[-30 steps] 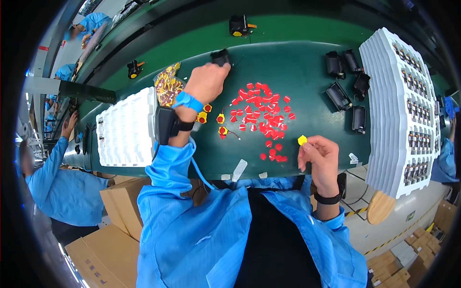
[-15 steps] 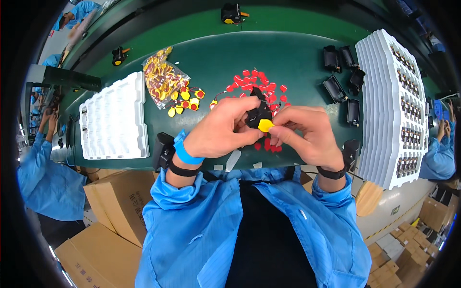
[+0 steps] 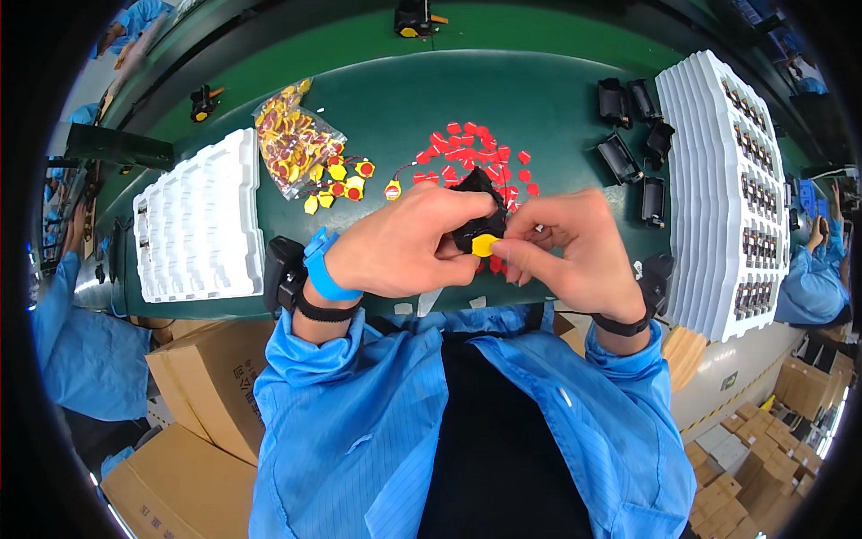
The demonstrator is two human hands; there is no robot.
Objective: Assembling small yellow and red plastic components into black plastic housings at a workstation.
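At the frame's centre, the left hand [image 3: 395,247] has its fingers clamped on a black housing [image 3: 476,181]. The right hand's [image 3: 579,256] thumb touches the yellow disc [image 3: 484,245] against it; whether those fingers pinch anything, I cannot tell. Red discs [image 3: 462,141] lie above on the surface [image 3: 539,94].

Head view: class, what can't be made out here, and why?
All in the head view:
Part of the black housing: covered by the left hand.
Whether the yellow disc is pinched: its contact is hidden by the right hand.
Number of pieces in the clear bag: they overlap.
Details of the small parts in the white tray stack: too small.
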